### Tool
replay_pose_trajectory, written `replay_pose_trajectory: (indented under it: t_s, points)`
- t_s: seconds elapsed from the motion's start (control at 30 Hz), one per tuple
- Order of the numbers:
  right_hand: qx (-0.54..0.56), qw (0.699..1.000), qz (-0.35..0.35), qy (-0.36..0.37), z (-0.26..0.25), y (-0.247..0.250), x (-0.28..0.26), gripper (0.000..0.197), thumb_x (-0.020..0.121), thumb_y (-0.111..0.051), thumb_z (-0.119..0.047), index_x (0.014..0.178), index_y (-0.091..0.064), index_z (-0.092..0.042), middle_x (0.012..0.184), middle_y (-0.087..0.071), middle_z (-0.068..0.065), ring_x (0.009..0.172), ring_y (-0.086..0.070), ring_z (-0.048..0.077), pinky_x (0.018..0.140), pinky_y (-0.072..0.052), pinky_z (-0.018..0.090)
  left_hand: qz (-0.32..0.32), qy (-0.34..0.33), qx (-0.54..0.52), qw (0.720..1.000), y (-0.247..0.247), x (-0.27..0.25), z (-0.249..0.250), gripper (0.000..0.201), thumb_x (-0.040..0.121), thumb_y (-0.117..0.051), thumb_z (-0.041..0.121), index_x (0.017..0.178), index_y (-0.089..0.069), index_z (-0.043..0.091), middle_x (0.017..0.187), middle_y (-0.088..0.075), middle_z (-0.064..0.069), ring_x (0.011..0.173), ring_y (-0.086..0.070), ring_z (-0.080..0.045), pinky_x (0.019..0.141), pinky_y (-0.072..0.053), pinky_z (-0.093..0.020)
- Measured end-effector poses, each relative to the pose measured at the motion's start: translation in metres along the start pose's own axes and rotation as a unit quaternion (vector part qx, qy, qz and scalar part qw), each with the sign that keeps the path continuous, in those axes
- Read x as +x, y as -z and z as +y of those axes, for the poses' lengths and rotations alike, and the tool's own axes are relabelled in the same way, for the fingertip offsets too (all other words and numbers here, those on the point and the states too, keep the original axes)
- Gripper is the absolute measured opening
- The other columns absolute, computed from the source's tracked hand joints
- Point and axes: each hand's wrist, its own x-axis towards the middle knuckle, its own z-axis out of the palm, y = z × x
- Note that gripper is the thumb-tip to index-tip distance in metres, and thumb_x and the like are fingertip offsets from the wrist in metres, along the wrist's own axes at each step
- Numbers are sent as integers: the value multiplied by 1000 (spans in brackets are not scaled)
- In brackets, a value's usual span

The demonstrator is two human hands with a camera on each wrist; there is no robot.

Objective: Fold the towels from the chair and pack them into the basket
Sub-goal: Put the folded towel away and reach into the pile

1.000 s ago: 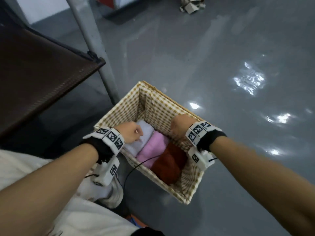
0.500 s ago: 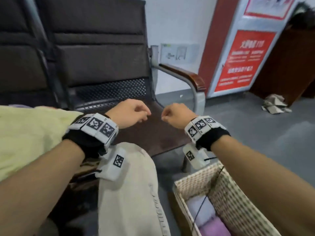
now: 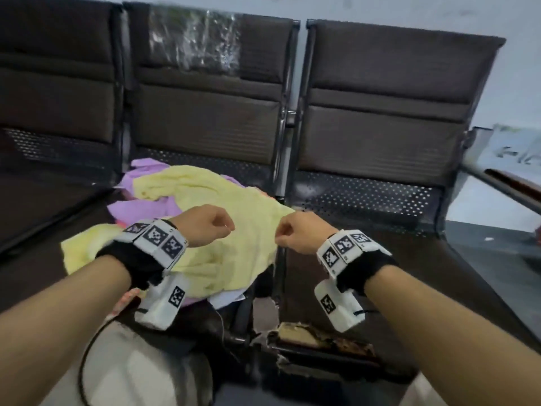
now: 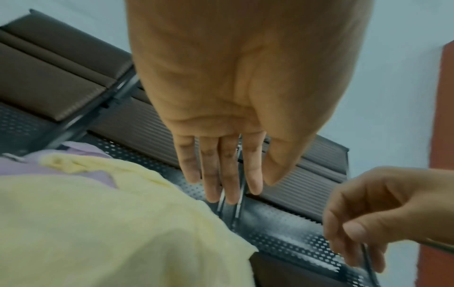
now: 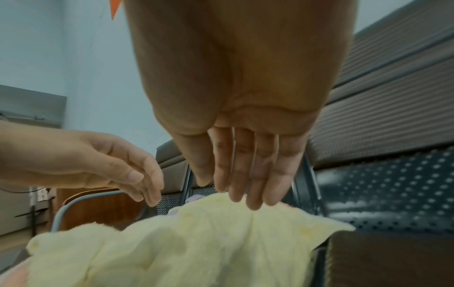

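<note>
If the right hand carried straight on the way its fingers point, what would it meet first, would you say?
Most likely the yellow towel: the right hand's straight fingers aim down at its raised edge on the chair. Whether they already touch it is unclear.

We record a row of three joined dark brown seats (image 3: pixel 380 118), each with a ribbed padded back over a perforated metal panel. Behind the row we note a pale wall (image 3: pixel 439 13). At its right end: a wood-topped metal armrest (image 3: pixel 509 183); beyond the armrest, grey floor (image 3: pixel 503 259) and a red panel (image 4: pixel 442 108).
</note>
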Motion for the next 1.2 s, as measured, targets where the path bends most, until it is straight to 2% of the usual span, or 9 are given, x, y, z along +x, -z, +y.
replay_pose_trajectory:
  t_s: [0.13, 0.27, 0.47, 0.53, 0.63, 0.8, 0.93, 1.1, 1.2]
  points:
    - [39, 997, -60, 32, -17, -42, 35, 27, 87, -64, -38, 101, -67, -15, 102, -67, -1, 96, -61, 17, 80, -48, 28, 13, 46, -6, 999, -3, -1, -47, 17, 92, -55, 25, 109, -60, 23, 101, -60, 7, 97, -56, -11, 79, -38, -21]
    - [51, 996, -71, -15, -33, -77, 57, 51, 79, -62, -62, 99, -58, -15, 98, -63, 0, 89, -59, 19, 80, -50, 36, -45, 48, 21, 998, -13, 4, -68, 29, 91, -57, 30, 118, -55, 22, 100, -58, 8, 96, -55, -12, 86, -42, -24]
    - [-15, 999, -1, -37, -44, -94, 68, 15, 88, -47, -21, 94, -57, -12, 100, -63, 10, 88, -60, 31, 68, -47, 34, -36, 47, 38, 998, -15, 13, -67, 28, 92, -53, 29, 119, -53, 21, 97, -60, 8, 91, -56, -12, 78, -41, -24]
    - [23, 998, 10, -60, -43, -91, 66, 21, 86, -54, -36, 90, -55, -15, 95, -63, 7, 85, -61, 28, 68, -47, 34, -32, 44, 32, 998, -14, 12, -62, 29, 93, -52, 29, 120, -52, 20, 98, -59, 7, 90, -56, -12, 77, -40, -23]
    - [-9, 995, -5, -97, -43, -91, 61, 50, 80, -61, -57, 104, -48, -15, 99, -59, 4, 84, -58, 24, 68, -46, 34, -40, 40, 39, 998, -14, 10, -51, 29, 94, -51, 30, 121, -52, 21, 100, -58, 6, 89, -54, -12, 77, -39, -22]
    - [-32, 995, 21, -91, -52, -103, 59, 16, 89, -48, -16, 101, -55, -9, 106, -60, 12, 85, -57, 30, 70, -46, 33, -17, 40, 40, 998, -18, -3, -43, 30, 93, -51, 28, 122, -52, 21, 109, -62, 2, 91, -53, -12, 79, -38, -22]
    - [10, 997, 53, -61, -51, -86, 43, 11, 89, -49, -15, 90, -57, -8, 97, -62, 13, 84, -59, 30, 68, -46, 33, 32, 30, 28, 999, -14, -9, -42, 35, 92, -53, 24, 126, -50, 19, 115, -60, -1, 96, -54, -15, 81, -40, -24]
    - [150, 974, 161, 46, -34, -34, -2, 13, 89, -58, -11, 79, -51, -16, 79, -57, -4, 78, -53, 16, 69, -40, 23, 128, -45, -17, 991, -15, -2, -20, 62, 88, -62, 20, 142, -33, 14, 137, -40, -9, 124, -44, -24, 106, -35, -35]
    - [265, 934, 222, 84, -18, -3, -28, 13, 91, -56, -3, 81, -51, -9, 71, -49, 0, 69, -47, 15, 64, -39, 27, 123, -100, -18, 987, -22, 6, 2, 54, 86, -65, 28, 135, -46, 14, 131, -51, -7, 120, -48, -23, 104, -37, -36]
